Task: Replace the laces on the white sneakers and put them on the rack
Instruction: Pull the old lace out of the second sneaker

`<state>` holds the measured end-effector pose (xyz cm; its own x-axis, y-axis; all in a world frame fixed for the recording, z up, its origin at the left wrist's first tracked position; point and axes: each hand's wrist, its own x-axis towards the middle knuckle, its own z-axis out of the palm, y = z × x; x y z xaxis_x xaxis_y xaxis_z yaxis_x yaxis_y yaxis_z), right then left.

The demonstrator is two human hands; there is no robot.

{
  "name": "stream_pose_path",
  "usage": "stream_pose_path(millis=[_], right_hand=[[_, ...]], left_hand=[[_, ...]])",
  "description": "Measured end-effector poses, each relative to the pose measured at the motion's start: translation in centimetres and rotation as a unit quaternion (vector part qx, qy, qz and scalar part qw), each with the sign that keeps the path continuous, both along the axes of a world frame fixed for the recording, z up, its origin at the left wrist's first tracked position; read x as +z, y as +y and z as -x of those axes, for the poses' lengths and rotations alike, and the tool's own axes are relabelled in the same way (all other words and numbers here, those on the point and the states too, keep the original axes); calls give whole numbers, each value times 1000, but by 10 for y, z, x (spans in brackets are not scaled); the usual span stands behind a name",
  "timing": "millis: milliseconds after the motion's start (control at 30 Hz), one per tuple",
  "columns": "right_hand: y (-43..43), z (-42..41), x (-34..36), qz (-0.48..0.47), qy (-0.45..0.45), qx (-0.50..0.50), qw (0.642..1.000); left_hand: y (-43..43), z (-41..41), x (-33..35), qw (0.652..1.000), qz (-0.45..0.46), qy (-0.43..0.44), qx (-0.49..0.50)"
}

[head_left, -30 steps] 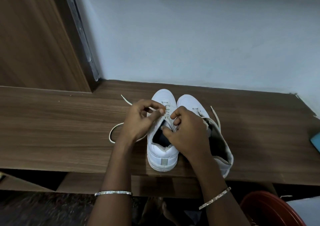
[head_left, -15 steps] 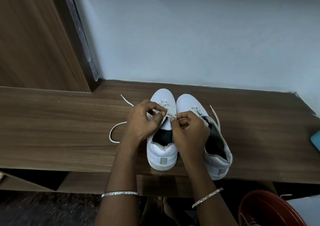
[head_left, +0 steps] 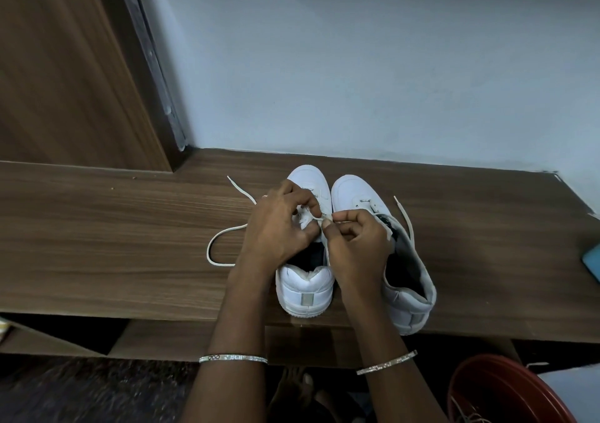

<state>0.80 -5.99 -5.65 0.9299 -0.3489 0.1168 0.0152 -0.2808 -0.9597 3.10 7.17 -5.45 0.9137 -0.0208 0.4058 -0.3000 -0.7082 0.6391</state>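
Two white sneakers stand side by side on the wooden shelf top [head_left: 130, 260], toes towards the wall. My left hand [head_left: 279, 228] lies over the tongue of the left sneaker [head_left: 305, 289] and pinches its white lace [head_left: 220, 237], whose free end loops out to the left on the wood. My right hand [head_left: 354, 247] pinches the other end of that lace right beside the left fingertips, above the eyelets. The right sneaker [head_left: 406, 292] sits partly behind my right hand, with a loose lace end [head_left: 406, 221] trailing on its far side.
A white wall [head_left: 357, 65] rises right behind the shelf and a wooden panel [head_left: 65, 81] stands at the left. A red tub [head_left: 506, 390] with laces in it sits at the bottom right. A blue object [head_left: 592, 260] peeks in at the right edge.
Both hands have slid from the shoe's opening forward to the eyelets, and their fingertips now meet on the lace. The right sneaker's heel is more exposed.
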Motion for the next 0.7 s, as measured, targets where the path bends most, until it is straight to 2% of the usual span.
stream_pose_path(millis=[100,200,333,400,500,600,700], right_hand=[[0,-1,0,-7,-7,5,1000],[2,-2,-2,-8,-10,4,1000],[2,-4,-3,-1,-10,-1,1000],[3,-4,-3,2,-5,2,1000],[4,-5,-3,2,-1,5,1000],[4,-5,-4,-1,-2,5,1000],[4,-5,-3,-4,-5,5,1000]], left_hand=[[1,-2,-3,1000,24,-3,-3],[3,-1,-7,994,106,-1,-4],[1,-2,-12,969,239,41,41],[3,-1,-13,960,270,47,59],[2,0,-10,949,307,58,35],[3,0,-6,949,313,49,-6],[11,4,-1,971,237,26,0]])
